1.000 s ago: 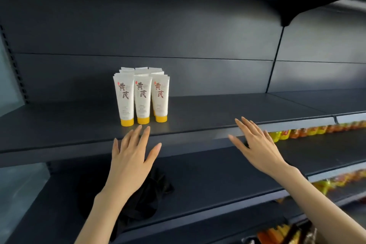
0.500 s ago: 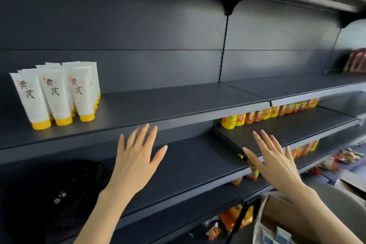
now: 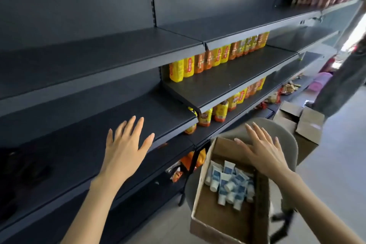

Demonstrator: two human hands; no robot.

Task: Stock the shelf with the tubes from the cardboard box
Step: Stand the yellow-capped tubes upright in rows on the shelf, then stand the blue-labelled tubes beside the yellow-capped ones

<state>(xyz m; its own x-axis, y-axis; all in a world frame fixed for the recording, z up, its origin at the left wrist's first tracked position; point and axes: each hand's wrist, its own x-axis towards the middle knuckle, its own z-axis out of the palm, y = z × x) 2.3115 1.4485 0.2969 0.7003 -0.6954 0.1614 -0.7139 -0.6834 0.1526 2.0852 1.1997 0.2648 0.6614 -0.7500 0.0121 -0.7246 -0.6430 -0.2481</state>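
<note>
Both hands are spread flat, fingers straight, holding nothing. The left hand (image 3: 126,148) hovers over a dark metal shelf (image 3: 65,144); the right hand (image 3: 261,150) hovers above the far end of the open cardboard box (image 3: 217,222), near right. White-and-blue tubes (image 3: 229,182) lie heaped inside the box. Yellow and orange bottles (image 3: 215,57) line the shelves at right.

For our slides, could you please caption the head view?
Right hand open above the cardboard box of tubes, left hand open before the dark shelf.

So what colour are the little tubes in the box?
The tubes are white with blue labels, seen in the head view, lying in the cardboard box.
</note>
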